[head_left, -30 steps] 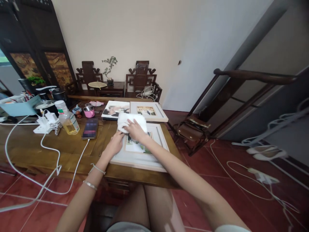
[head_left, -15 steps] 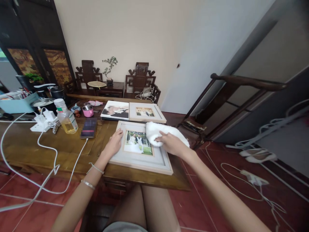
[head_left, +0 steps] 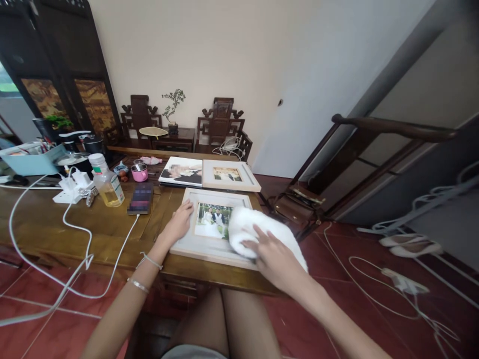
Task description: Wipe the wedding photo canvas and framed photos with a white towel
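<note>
A picture frame with a pale wooden border lies flat on the brown wooden table, a photo of two people at its centre. My left hand holds the frame by its left side, fingers over the border. Bunched under my right hand is a fluffy white cloth, gripped and pressed onto the right part of the frame. The cloth hides the frame's lower right corner and the photo's right edge, and hangs out past the table's right end.
Behind lie a second frame and a white-edged photo panel. Leftward are a phone on a cable, a bottle, a pink cup and a power strip. A dark chair stands right; cords lie on the floor.
My right hand has moved the white cloth down and slightly right over the frame, towards me. My left hand stays at the frame's left side. The view has shifted slightly.
</note>
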Action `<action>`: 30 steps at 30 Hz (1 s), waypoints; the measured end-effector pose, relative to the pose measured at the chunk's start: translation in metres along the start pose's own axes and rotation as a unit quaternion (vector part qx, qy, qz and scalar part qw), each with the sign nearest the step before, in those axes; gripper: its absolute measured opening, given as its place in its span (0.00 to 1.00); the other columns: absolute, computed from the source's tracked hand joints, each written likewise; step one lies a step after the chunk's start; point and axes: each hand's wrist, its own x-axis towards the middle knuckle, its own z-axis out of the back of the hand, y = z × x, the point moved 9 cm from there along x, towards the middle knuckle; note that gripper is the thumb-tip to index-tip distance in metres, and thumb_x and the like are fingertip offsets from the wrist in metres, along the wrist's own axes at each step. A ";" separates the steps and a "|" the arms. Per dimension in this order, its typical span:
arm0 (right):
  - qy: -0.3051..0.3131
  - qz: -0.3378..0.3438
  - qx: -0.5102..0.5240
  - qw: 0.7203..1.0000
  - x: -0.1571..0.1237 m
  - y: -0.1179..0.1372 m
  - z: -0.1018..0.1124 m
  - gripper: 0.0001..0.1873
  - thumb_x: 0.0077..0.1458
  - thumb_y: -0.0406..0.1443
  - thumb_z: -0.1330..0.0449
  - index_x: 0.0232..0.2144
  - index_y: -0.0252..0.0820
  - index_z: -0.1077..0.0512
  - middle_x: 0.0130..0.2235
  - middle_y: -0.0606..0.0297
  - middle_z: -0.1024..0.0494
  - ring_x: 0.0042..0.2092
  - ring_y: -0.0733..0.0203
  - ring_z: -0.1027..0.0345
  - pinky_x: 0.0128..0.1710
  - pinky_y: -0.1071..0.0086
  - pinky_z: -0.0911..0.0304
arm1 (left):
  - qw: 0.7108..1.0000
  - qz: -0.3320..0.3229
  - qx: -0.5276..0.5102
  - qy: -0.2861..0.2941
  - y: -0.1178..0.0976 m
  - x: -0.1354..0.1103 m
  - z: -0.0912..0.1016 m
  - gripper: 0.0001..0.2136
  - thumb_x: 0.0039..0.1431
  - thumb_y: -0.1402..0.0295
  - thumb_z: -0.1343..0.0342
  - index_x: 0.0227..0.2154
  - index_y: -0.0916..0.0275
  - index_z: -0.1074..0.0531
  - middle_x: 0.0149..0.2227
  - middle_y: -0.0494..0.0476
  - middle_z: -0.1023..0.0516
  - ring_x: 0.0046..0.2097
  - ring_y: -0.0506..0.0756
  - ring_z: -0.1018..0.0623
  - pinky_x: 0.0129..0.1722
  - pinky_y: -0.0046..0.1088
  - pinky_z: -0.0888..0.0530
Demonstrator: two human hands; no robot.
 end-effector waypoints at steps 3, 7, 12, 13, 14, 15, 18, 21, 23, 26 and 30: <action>-0.044 -0.011 0.001 0.999 0.052 -0.023 0.006 0.34 0.45 0.20 0.51 0.54 0.36 0.30 0.60 0.51 0.33 0.66 0.46 0.53 0.63 0.50 0.55 | 1.000 -0.003 0.000 0.002 0.002 0.000 -0.001 0.24 0.55 0.85 0.59 0.52 0.65 0.30 0.62 0.65 0.35 0.67 0.58 0.42 0.64 0.48 0.41; -0.054 -0.026 0.003 0.998 0.108 -0.040 0.013 0.34 0.49 0.22 0.51 0.59 0.34 0.36 0.56 0.47 0.29 0.64 0.44 0.49 0.61 0.48 0.52 | 1.000 -0.006 0.008 0.000 0.003 0.001 -0.001 0.25 0.54 0.85 0.59 0.51 0.64 0.30 0.62 0.63 0.35 0.66 0.57 0.42 0.64 0.48 0.41; -0.050 0.003 -0.016 0.999 0.112 -0.016 0.003 0.31 0.49 0.22 0.51 0.56 0.34 0.32 0.63 0.47 0.39 0.66 0.39 0.55 0.61 0.40 0.58 | 1.000 0.006 0.014 -0.004 0.003 0.001 0.000 0.25 0.55 0.84 0.59 0.53 0.65 0.31 0.62 0.66 0.36 0.66 0.58 0.42 0.64 0.47 0.41; -0.044 0.012 -0.019 0.999 0.102 -0.008 0.000 0.31 0.48 0.21 0.51 0.55 0.35 0.31 0.64 0.48 0.40 0.66 0.38 0.56 0.61 0.39 0.59 | 1.000 0.006 0.016 -0.005 0.002 0.001 -0.001 0.25 0.55 0.84 0.59 0.54 0.65 0.32 0.62 0.66 0.36 0.67 0.58 0.42 0.63 0.47 0.41; -0.032 0.024 -0.020 0.999 0.089 -0.001 -0.002 0.31 0.47 0.21 0.51 0.54 0.35 0.30 0.64 0.48 0.39 0.66 0.38 0.55 0.61 0.39 0.59 | 1.000 0.006 0.019 -0.006 0.002 0.001 -0.001 0.25 0.54 0.85 0.59 0.54 0.65 0.32 0.62 0.65 0.36 0.67 0.57 0.42 0.63 0.47 0.41; -0.014 0.040 -0.016 0.999 0.073 0.007 -0.004 0.31 0.46 0.21 0.50 0.54 0.35 0.30 0.63 0.48 0.39 0.66 0.38 0.55 0.61 0.38 0.59 | 1.000 0.005 0.022 -0.008 0.001 0.000 -0.001 0.26 0.54 0.85 0.59 0.54 0.64 0.32 0.63 0.65 0.36 0.67 0.57 0.42 0.63 0.48 0.41; 0.062 0.097 0.028 0.993 0.018 0.031 -0.002 0.34 0.43 0.20 0.52 0.54 0.36 0.30 0.63 0.49 0.39 0.67 0.41 0.56 0.62 0.41 0.57 | 1.000 0.003 0.028 -0.013 0.002 -0.001 -0.003 0.26 0.54 0.85 0.58 0.55 0.63 0.34 0.63 0.64 0.37 0.67 0.57 0.43 0.63 0.49 0.41; 0.109 0.120 0.086 0.983 -0.024 0.048 0.008 0.38 0.41 0.19 0.53 0.55 0.40 0.31 0.64 0.52 0.39 0.68 0.46 0.57 0.63 0.45 0.54 | 0.999 0.001 0.028 -0.016 0.003 -0.001 -0.004 0.26 0.55 0.85 0.58 0.55 0.64 0.35 0.63 0.66 0.38 0.67 0.58 0.43 0.63 0.50 0.41; 0.107 0.124 0.098 0.982 -0.032 0.052 0.011 0.38 0.41 0.20 0.53 0.55 0.42 0.31 0.65 0.54 0.40 0.68 0.48 0.58 0.63 0.47 0.52 | 0.999 0.000 0.029 -0.016 0.003 -0.001 -0.003 0.25 0.55 0.84 0.59 0.54 0.66 0.34 0.63 0.68 0.38 0.67 0.58 0.43 0.63 0.49 0.41; 0.057 0.115 0.081 0.988 -0.010 0.040 0.006 0.38 0.41 0.20 0.52 0.56 0.42 0.32 0.65 0.55 0.41 0.68 0.50 0.58 0.64 0.48 0.54 | 1.000 -0.006 0.027 -0.013 0.001 0.000 -0.002 0.24 0.55 0.85 0.59 0.53 0.66 0.32 0.62 0.67 0.37 0.67 0.58 0.43 0.63 0.48 0.41; -0.016 0.080 0.023 0.996 0.056 -0.002 -0.004 0.36 0.42 0.21 0.50 0.55 0.39 0.31 0.66 0.53 0.43 0.68 0.49 0.57 0.65 0.48 0.61 | 1.000 -0.009 0.028 -0.007 0.000 0.001 -0.001 0.23 0.56 0.84 0.59 0.52 0.65 0.31 0.61 0.66 0.35 0.67 0.58 0.42 0.63 0.49 0.41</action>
